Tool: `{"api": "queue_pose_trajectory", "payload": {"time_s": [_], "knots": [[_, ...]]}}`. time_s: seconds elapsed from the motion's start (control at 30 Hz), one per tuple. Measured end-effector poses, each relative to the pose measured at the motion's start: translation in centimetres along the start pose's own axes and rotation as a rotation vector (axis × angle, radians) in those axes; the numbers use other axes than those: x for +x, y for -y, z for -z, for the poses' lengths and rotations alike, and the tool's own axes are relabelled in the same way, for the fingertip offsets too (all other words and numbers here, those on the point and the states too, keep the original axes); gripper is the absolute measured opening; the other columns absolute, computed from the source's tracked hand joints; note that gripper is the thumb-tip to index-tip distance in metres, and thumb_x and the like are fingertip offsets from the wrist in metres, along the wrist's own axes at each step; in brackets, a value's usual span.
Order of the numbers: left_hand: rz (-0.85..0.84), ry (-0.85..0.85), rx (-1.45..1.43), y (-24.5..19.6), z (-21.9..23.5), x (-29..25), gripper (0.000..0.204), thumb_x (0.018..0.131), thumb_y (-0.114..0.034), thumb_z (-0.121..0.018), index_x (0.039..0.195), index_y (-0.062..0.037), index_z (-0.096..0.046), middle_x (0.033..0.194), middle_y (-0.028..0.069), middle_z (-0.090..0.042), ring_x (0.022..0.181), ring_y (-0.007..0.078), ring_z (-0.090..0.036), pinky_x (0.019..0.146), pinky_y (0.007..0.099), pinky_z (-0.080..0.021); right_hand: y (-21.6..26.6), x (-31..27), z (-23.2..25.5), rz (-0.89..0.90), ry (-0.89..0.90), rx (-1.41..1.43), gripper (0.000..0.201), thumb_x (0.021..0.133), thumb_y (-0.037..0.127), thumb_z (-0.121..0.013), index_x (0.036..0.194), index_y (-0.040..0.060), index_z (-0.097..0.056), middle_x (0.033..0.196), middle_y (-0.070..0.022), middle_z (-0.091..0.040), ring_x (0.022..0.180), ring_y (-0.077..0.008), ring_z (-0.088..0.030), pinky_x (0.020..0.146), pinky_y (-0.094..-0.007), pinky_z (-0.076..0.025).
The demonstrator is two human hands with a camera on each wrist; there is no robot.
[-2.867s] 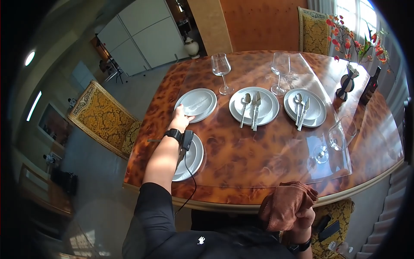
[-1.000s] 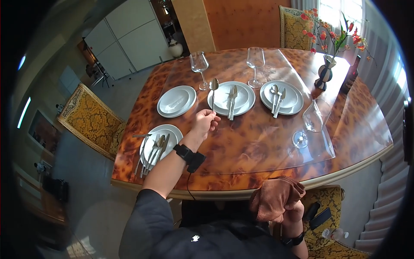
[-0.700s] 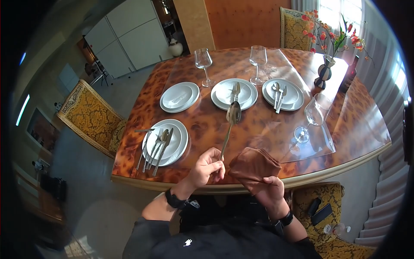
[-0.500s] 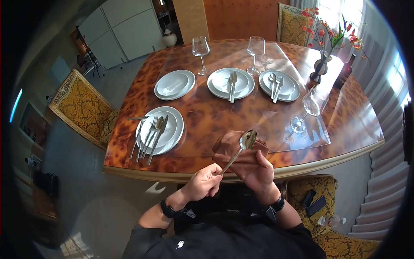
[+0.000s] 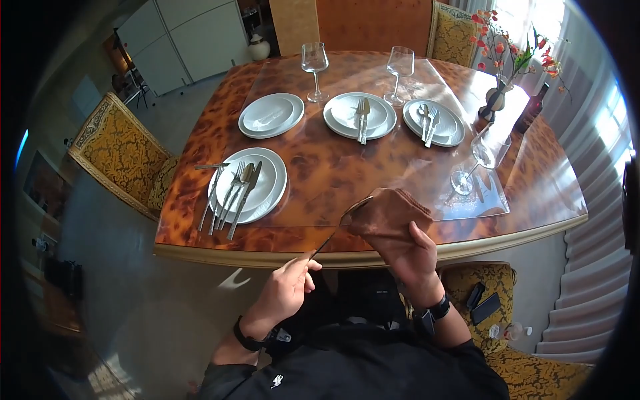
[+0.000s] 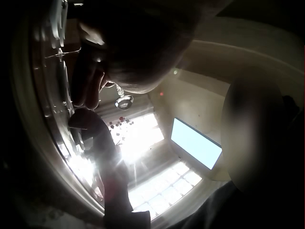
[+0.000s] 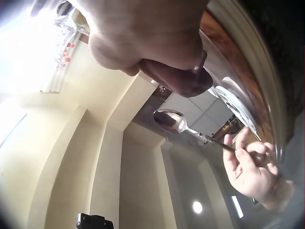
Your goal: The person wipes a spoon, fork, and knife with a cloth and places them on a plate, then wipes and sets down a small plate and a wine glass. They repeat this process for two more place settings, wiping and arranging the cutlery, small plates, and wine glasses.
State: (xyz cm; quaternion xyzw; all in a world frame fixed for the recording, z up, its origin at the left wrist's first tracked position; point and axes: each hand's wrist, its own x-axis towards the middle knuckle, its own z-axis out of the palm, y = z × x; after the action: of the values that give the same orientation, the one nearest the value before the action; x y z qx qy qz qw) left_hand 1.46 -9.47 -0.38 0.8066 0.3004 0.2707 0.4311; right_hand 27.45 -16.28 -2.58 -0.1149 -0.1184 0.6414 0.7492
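Observation:
Close to the table's front edge, my left hand (image 5: 283,293) pinches a metal spoon (image 5: 331,233) by the end of its handle. The spoon is tilted upward, seen nearly edge-on in the head view, its bowl beside the left edge of a brown cloth (image 5: 390,223). My right hand (image 5: 417,260) grips that folded cloth, thumb over its near side. In the right wrist view the spoon's bowl (image 7: 169,120) shows, with the left hand (image 7: 255,174) at the handle's far end. The left wrist view is dark; the spoon's bowl (image 6: 124,102) hangs below the hand (image 6: 133,52).
A near-left plate stack (image 5: 270,200) carries several pieces of cutlery. Behind are a bare plate stack (image 5: 270,115) and two more stacks (image 5: 343,110) with cutlery. Wine glasses (image 5: 315,61), a tilted-looking glass (image 5: 485,155), a vase (image 5: 495,100) and a bottle (image 5: 531,110) also stand there.
My left hand has come back from the plates, bringing the spoon from beside the middle plate to the cloth. My right hand has raised the cloth leftward. The spoon has turned from face-on to edge-on.

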Motion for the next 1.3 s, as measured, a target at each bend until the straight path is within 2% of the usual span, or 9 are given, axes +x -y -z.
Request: {"api": "queue_pose_trajectory", "payload": {"time_s": [0.07,0.23,0.53,0.7,0.73,0.8,0.87,1.1,1.3], "knots": [[-0.341,-0.211,0.44,1.6,-1.2,0.9,0.044,0.088,0.009,-0.048,0.131,0.0052,-0.051,0.095,0.0163,-0.065,0.077,0.0281,-0.067,0.065,0.0335,-0.054,-1.6,-0.6,-0.1,-0.108,-0.001,0.008,0.059,0.094,0.026,-0.055,0.143,0.0006,-0.033,0.145,-0.0219,-0.04,0.135,-0.0399,-0.039,0.115,-0.0561,-0.029],[-0.413,-0.23,0.634,2.2,-2.2,2.2,0.056,0.07,0.015,-0.056,0.124,0.001,-0.063,0.088,0.0117,-0.059,0.078,0.0279,-0.061,0.07,0.0373,-0.052,-2.3,-0.3,-0.6,-0.197,0.019,0.066,0.063,0.092,0.028,-0.058,0.142,-0.0006,-0.034,0.142,-0.0234,-0.043,0.131,-0.0401,-0.044,0.113,-0.0544,-0.032],[-0.41,-0.256,0.619,2.6,1.3,3.4,0.056,0.073,0.01,-0.057,0.126,-0.0084,-0.065,0.085,0.008,-0.059,0.069,0.0232,-0.059,0.063,0.0348,-0.052,2.0,1.4,-2.5,-0.166,-0.059,0.099,0.065,0.092,0.027,-0.057,0.143,-0.003,-0.031,0.142,-0.0274,-0.041,0.13,-0.0466,-0.043,0.109,-0.0605,-0.033],[-0.143,-0.314,0.217,2.0,3.7,4.2,0.038,0.086,0.01,-0.054,0.123,0.0006,-0.061,0.089,0.013,-0.065,0.083,0.0245,-0.065,0.07,0.0285,-0.052,4.7,2.2,-1.2,0.051,-0.066,0.297,0.053,0.097,0.021,-0.049,0.141,-0.0052,-0.034,0.142,-0.027,-0.043,0.13,-0.0425,-0.044,0.11,-0.059,-0.034],[-0.046,-0.327,0.088,2.5,4.4,4.4,0.03,0.095,0.004,-0.048,0.124,0.0033,-0.056,0.088,0.0118,-0.064,0.071,0.0158,-0.061,0.061,0.0257,-0.047,5.5,2.4,-1.3,0.08,0.142,0.234,0.051,0.096,0.02,-0.048,0.14,-0.0055,-0.036,0.141,-0.0259,-0.045,0.13,-0.0406,-0.046,0.111,-0.0567,-0.034],[0.176,-0.352,-0.515,2.0,6.3,6.5,0.025,0.1,-0.003,-0.041,0.123,0.0037,-0.049,0.087,0.0099,-0.061,0.057,0.0084,-0.048,0.052,0.0229,-0.04,6.8,2.5,-1.1,0.18,0.163,0.147,0.05,0.096,0.018,-0.047,0.139,-0.0056,-0.037,0.141,-0.0254,-0.046,0.13,-0.0388,-0.046,0.112,-0.0543,-0.034],[0.181,-0.385,-0.661,1.5,9.0,10.8,0.02,0.101,-0.006,-0.039,0.118,0.0016,-0.046,0.085,0.0084,-0.057,0.051,0.0045,-0.036,0.048,0.0209,-0.034,7.5,2.4,0.4,0.236,0.124,0.147,0.049,0.096,0.017,-0.046,0.139,-0.0056,-0.037,0.141,-0.0253,-0.046,0.129,-0.0374,-0.047,0.112,-0.0522,-0.035],[0.424,-0.524,-0.548,12.7,17.0,28.5,0.013,0.095,-0.001,-0.033,0.095,0.0009,-0.046,0.078,0.0111,-0.052,0.047,0.0081,-0.035,0.042,0.0255,-0.031,5.9,1.6,2.1,0.185,-0.012,0.183,0.05,0.092,0.012,-0.048,0.137,-0.0064,-0.038,0.137,-0.025,-0.049,0.127,-0.0385,-0.049,0.11,-0.0534,-0.037],[0.631,-0.661,-0.561,17.2,16.6,33.2,0.02,0.088,0.003,-0.031,0.08,0.0063,-0.05,0.066,0.0103,-0.049,0.042,0.0106,-0.036,0.037,0.0273,-0.028,4.9,0.2,3.0,0.201,-0.184,0.198,0.052,0.089,0.011,-0.052,0.136,-0.0072,-0.039,0.135,-0.0259,-0.05,0.126,-0.0399,-0.049,0.11,-0.0548,-0.036]]}}
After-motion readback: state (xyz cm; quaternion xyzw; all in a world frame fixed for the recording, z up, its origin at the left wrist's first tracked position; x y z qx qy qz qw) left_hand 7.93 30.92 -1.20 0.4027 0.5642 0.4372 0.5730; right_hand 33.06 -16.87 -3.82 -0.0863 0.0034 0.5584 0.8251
